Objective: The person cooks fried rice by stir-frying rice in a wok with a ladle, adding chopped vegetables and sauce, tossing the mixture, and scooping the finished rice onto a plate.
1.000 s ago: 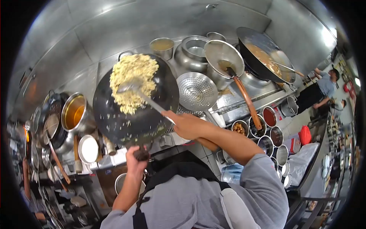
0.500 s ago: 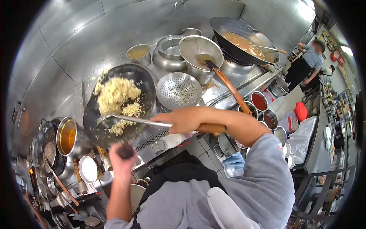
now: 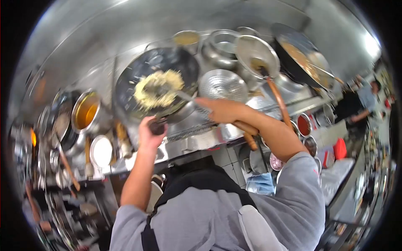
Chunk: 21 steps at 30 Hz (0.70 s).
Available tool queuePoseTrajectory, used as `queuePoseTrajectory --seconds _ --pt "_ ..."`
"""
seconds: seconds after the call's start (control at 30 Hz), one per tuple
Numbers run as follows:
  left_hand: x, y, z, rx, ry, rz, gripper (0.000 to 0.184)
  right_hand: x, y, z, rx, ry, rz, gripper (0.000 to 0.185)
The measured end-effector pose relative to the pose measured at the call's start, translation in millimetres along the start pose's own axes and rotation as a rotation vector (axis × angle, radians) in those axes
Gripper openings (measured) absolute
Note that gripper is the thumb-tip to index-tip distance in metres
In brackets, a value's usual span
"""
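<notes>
A black wok (image 3: 125, 85) sits on the steel range, its handle pointing toward me. My left hand (image 3: 149, 136) is wrapped round the dark grip of that handle. Loose pale yellow chopped food (image 3: 171, 79) forms a blurred ring in the bottom of the wok. My right hand (image 3: 222, 110) grips a long-handled metal ladle (image 3: 184, 96), and my forearm reaches across from the right. The ladle's bowl is down among the food, smeared by motion. Close to my right hand, a perforated steel strainer bowl (image 3: 224, 85) lies beside the wok.
A fine sieve (image 3: 257, 52) with a wooden handle rests over a pot. Behind it stands a large wok (image 3: 293, 58) of brown liquid. To the left are a pot of amber liquid (image 3: 86, 115) and a white bowl (image 3: 101, 151). A person (image 3: 366, 98) stands far right.
Tossed food has dropped from mid-air and the wok's left side into its bottom. The ladle now reaches into the middle of it. My view has shifted, and both hands keep their holds.
</notes>
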<state>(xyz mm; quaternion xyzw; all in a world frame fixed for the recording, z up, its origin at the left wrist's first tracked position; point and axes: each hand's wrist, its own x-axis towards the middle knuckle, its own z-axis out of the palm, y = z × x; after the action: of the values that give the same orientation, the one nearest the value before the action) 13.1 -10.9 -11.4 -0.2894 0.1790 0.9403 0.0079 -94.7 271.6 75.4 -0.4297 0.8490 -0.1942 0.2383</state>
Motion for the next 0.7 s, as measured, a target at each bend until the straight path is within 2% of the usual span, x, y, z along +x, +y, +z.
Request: queuePoseTrajectory --seconds 0.1,0.17,0.23,0.27,0.33,0.4,0.47,0.53,0.57,0.6,0.67,0.7 --pt "-21.2 -27.5 -53.3 0.067 0.026 0.074 0.023 -1.7 -46.7 -6.3 -0.021 0.000 0.325 0.074" --pt "-60.5 -37.0 -76.0 0.122 0.035 0.068 0.028 -28.6 -47.3 -0.4 0.007 0.042 0.216 0.074" --pt "-89.7 -34.8 -45.6 0.164 0.062 0.051 0.026 -69.6 -72.3 -20.7 0.045 -0.056 0.147 0.073" --pt "-82.0 -24.8 -34.0 0.148 0.032 0.021 0.024 -74.3 -74.3 -29.4 0.063 -0.144 0.196 0.073" --pt "-48.6 -3.5 6.9 -0.030 0.154 -0.019 0.015 -73.1 -70.3 -39.0 0.089 -0.308 0.281 0.072" --pt "15.5 -3.1 -11.5 -0.058 -0.015 -0.027 0.014 -34.3 -10.6 -11.4 -0.016 -0.022 0.030 0.071" --pt "19.4 -24.3 -33.8 0.018 -0.043 0.089 0.019 0.2 -21.3 -21.6 0.043 0.057 0.161 0.074" --pt "-28.6 -43.9 -48.7 -0.004 0.047 0.065 0.026 -12.9 -18.6 -32.3 -0.146 0.311 -0.049 0.071" --pt "-39.2 -47.0 -52.1 0.016 -0.056 0.129 0.031 -15.4 -26.6 -43.1 -0.085 0.363 -0.043 0.070" --pt "-49.0 -45.9 -38.9 0.006 -0.073 0.137 0.028 -17.7 -34.5 -53.9 -0.023 0.417 -0.041 0.069" --pt "-30.0 -33.5 -18.1 -0.018 0.083 0.071 0.023 -34.2 -78.6 -80.3 0.421 0.351 0.214 0.066" --pt "-5.8 -23.0 -8.7 -0.042 0.068 0.107 0.018 -30.1 -79.8 -76.5 0.649 0.365 0.200 0.066"
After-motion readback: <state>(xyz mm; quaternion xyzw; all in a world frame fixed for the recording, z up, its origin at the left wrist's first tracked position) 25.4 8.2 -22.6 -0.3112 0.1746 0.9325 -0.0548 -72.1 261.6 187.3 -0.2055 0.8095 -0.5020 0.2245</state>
